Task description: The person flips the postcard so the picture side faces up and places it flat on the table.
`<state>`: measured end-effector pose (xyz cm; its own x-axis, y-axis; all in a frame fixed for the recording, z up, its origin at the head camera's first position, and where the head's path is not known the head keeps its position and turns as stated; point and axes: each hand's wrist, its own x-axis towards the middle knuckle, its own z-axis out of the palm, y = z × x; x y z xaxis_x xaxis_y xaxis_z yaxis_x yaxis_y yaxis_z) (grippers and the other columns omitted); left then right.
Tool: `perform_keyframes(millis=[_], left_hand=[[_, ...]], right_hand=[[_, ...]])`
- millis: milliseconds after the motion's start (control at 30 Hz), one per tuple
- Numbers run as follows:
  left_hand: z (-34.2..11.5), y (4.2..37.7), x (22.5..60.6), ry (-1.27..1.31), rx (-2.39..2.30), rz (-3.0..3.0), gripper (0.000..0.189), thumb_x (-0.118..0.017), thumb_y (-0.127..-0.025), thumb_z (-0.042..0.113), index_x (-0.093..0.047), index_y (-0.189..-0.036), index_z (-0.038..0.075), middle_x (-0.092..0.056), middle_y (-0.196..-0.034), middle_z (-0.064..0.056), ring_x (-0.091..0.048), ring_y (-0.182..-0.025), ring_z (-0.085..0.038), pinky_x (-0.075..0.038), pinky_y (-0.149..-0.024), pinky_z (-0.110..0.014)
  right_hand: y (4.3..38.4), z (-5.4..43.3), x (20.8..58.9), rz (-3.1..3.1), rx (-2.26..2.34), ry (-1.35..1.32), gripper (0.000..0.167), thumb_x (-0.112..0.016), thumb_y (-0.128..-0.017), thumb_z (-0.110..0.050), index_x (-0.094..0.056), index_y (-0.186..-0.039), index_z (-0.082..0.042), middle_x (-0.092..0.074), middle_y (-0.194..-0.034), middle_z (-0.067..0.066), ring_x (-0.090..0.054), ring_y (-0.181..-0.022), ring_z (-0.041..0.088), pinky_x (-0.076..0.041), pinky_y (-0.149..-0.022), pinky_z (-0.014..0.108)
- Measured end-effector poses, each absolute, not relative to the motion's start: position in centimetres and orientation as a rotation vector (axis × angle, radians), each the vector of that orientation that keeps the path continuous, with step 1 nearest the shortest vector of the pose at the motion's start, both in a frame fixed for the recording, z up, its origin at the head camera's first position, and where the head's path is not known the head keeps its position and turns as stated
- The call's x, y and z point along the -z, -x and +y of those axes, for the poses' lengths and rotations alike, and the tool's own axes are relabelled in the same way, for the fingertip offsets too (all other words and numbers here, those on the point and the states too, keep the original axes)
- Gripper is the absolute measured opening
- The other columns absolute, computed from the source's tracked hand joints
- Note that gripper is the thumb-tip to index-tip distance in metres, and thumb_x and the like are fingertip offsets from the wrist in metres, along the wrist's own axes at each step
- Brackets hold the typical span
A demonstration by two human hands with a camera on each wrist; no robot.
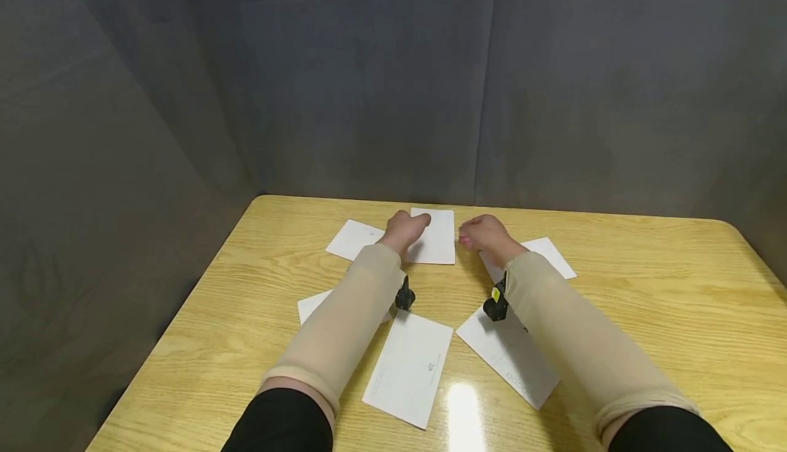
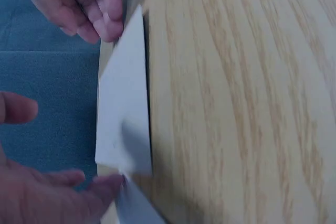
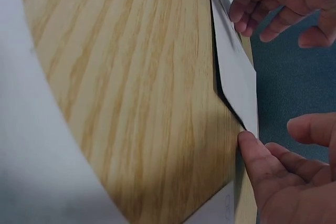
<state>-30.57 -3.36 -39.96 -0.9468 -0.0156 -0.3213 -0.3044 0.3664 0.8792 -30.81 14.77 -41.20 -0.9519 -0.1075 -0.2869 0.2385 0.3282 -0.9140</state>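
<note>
Flat at the table's far edge lies a white envelope (image 1: 438, 237), its blank side up. My left hand (image 1: 406, 230) is at its left side, fingers extended and thumb raised. Opposite, my right hand (image 1: 488, 235) is beside the right side, with its index fingertip right at the envelope's corner in the right wrist view. Neither hand grips anything. In the left wrist view the left fingertips (image 2: 113, 184) come down where this envelope (image 2: 123, 124) meets a neighbouring one (image 2: 136, 205).
Several more white envelopes lie spread around: one far left (image 1: 353, 239), one far right (image 1: 550, 256), one near left (image 1: 312, 305), one near centre (image 1: 408, 370) and one near right (image 1: 510, 356). A dark grey curtain (image 1: 369, 97) hangs behind the wooden table (image 1: 664, 302).
</note>
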Motion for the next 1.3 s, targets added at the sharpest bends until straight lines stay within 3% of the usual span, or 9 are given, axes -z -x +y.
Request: perform_keyframes(millis=[133,333,633,967,1300], left_hand=[[-3.4,30.7,40.6,0.263,-1.631,2.322,0.064,-0.055,-0.098,0.028,-0.038,-0.149,-0.007,-0.040,-0.153,-0.023,-0.042,-0.139,-0.038,-0.040,-0.110,-0.060],[-3.4,30.7,40.9,0.244,-1.614,2.324,0.068,-0.054,-0.099,0.027,-0.033,-0.153,-0.007,-0.037,-0.156,-0.024,-0.039,-0.142,-0.040,-0.040,-0.108,-0.064],[-3.2,30.7,41.0,0.256,-1.603,2.327,0.064,-0.054,-0.099,0.028,-0.036,-0.150,-0.007,-0.039,-0.153,-0.024,-0.040,-0.141,-0.039,-0.042,-0.105,-0.066],[-4.0,30.3,40.6,0.237,-1.548,2.372,0.068,-0.053,-0.100,0.029,-0.033,-0.154,-0.007,-0.036,-0.158,-0.022,-0.040,-0.142,-0.037,-0.038,-0.115,-0.049],[-4.8,30.9,41.1,0.218,-1.576,2.328,0.068,-0.051,-0.104,0.027,-0.026,-0.159,-0.004,-0.030,-0.163,-0.021,-0.033,-0.147,-0.037,-0.032,-0.119,-0.048]], right_hand=[[30.2,14.5,40.8,2.256,1.658,-0.145,0.043,-0.049,-0.105,-0.004,-0.045,-0.140,0.021,-0.061,-0.110,0.017,-0.060,-0.088,0.013,-0.053,-0.088,0.028],[30.3,14.4,41.3,2.243,1.692,-0.167,0.045,-0.050,-0.106,-0.003,-0.041,-0.145,0.018,-0.059,-0.119,0.019,-0.059,-0.091,0.013,-0.053,-0.090,0.027],[30.4,14.3,42.1,2.308,1.748,-0.221,0.044,-0.059,-0.098,0.001,-0.050,-0.137,0.018,-0.061,-0.097,0.010,-0.057,-0.073,0.006,-0.051,-0.073,0.019],[29.8,13.0,42.2,2.347,1.809,-0.271,0.022,-0.062,-0.098,0.002,-0.061,-0.117,0.013,-0.065,-0.096,0.012,-0.062,-0.075,0.010,-0.059,-0.076,0.025],[29.5,13.3,42.1,2.379,1.757,-0.332,0.028,-0.058,-0.099,0.001,-0.061,-0.124,0.011,-0.060,-0.109,0.016,-0.061,-0.079,0.012,-0.057,-0.075,0.022]])
